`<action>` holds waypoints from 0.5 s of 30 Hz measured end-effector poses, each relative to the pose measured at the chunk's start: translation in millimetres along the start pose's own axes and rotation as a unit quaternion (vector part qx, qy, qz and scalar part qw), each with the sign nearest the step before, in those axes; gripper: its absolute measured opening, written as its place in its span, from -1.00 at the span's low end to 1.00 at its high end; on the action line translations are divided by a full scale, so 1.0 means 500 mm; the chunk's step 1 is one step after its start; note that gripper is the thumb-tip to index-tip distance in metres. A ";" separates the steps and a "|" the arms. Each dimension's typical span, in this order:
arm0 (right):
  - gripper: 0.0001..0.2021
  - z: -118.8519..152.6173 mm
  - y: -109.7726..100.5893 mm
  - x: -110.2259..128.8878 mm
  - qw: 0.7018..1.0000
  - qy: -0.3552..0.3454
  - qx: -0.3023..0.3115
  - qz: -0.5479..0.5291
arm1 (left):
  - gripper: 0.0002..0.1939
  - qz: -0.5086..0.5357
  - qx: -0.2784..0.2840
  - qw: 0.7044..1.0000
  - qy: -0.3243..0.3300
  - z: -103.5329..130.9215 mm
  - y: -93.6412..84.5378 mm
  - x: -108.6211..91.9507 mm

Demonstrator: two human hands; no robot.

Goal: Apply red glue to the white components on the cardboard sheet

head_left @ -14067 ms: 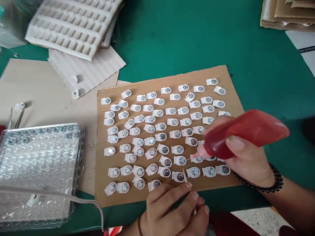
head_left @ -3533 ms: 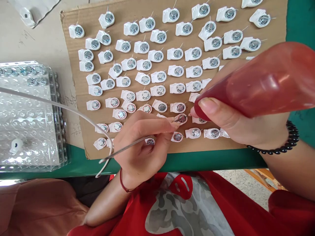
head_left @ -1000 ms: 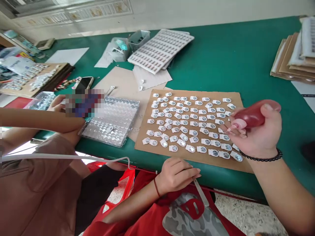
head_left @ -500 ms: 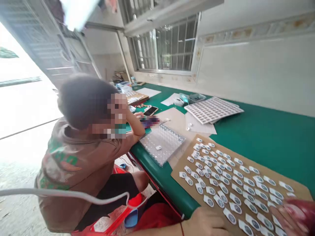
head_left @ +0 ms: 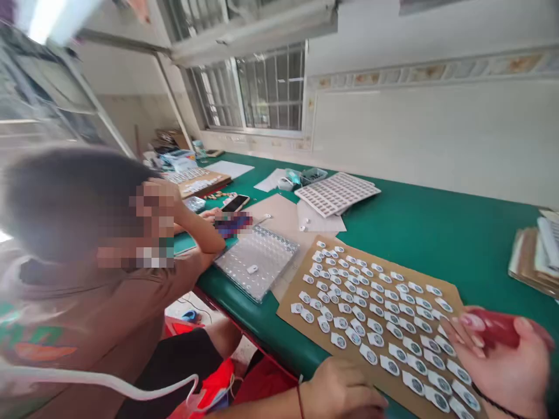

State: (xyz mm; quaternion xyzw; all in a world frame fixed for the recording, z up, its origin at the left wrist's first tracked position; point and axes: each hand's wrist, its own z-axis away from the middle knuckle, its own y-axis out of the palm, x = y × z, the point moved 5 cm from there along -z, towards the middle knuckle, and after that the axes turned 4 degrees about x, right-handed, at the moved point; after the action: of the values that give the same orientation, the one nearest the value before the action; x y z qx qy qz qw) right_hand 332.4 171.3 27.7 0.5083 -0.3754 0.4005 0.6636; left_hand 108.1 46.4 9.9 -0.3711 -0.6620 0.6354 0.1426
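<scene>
A brown cardboard sheet lies on the green table, covered in rows of small white tags, each with a dark round print. My left hand, a thin red string at its wrist, rests at the near edge of the cardboard. Its fingers are curled; whatever they may hold is hidden. At the right edge of the cardboard my right hand is turned partly palm up. Its thumb and fingers are closed around a glossy red object whose kind I cannot tell.
At my left sits a person leaning an elbow on the table. Bubble wrap lies beyond the cardboard, bearing one white piece. Farther back are a phone and gridded sheets. A paper stack stands at right.
My view has swung to the right, bringing the paper stack into sight. My right hand and the red object show more fully; the left hand stays by the near cardboard edge.
</scene>
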 end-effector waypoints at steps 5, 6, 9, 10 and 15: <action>-0.69 0.025 0.039 0.063 0.996 -0.085 -0.007 0.019 | -0.79 0.107 -0.175 0.978 0.046 0.004 0.046 -0.027; -0.70 0.028 0.039 0.067 0.995 -0.092 -0.016 0.028 | -0.80 0.111 -0.194 0.973 0.058 0.006 0.044 -0.027; -0.69 0.047 0.034 0.062 0.992 -0.115 -0.036 0.046 | -0.81 0.113 -0.207 0.969 0.077 0.006 0.033 -0.024; -0.68 0.056 0.033 0.055 0.991 -0.123 -0.039 0.047 | -0.81 0.114 -0.208 0.968 0.081 0.005 0.029 -0.024; -0.64 0.103 0.015 -0.002 0.990 -0.077 -0.110 0.030 | -0.79 0.116 -0.201 0.968 0.099 0.004 0.025 -0.026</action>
State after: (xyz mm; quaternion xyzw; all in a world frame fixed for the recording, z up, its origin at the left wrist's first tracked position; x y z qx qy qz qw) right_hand 320.3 122.0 40.1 0.4500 -0.4823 0.3365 0.6720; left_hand 119.8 35.1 1.5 -0.5271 -0.7110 0.4621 0.0553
